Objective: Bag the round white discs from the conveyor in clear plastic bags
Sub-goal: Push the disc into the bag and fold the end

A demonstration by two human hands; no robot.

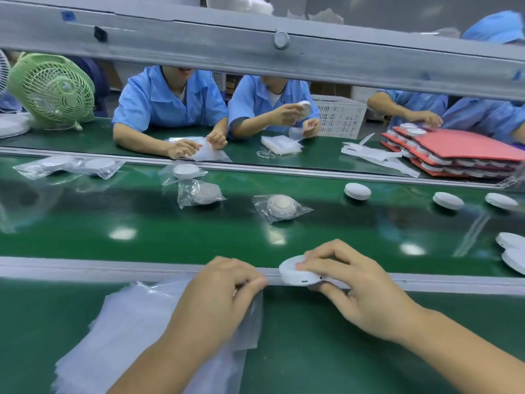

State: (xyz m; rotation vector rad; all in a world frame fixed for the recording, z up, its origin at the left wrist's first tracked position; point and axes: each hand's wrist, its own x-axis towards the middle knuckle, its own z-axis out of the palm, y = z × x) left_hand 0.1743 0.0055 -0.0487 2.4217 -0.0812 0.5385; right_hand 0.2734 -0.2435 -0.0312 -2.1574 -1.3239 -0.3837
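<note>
Right fingers (326,265) clasping white disc (295,273), left fingers (247,282) pinching bag (250,314)

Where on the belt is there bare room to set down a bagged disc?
Bare: the green belt between the near rail and the bagged discs. Crowded: far side, and loose discs at right.

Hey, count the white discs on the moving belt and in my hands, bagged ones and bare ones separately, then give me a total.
Bagged discs on the belt: 5
Bare discs on the belt: 5
Held disc in the right hand: 1
Discs in the left hand, which pinches only a clear bag: 0
Total: 11
</note>
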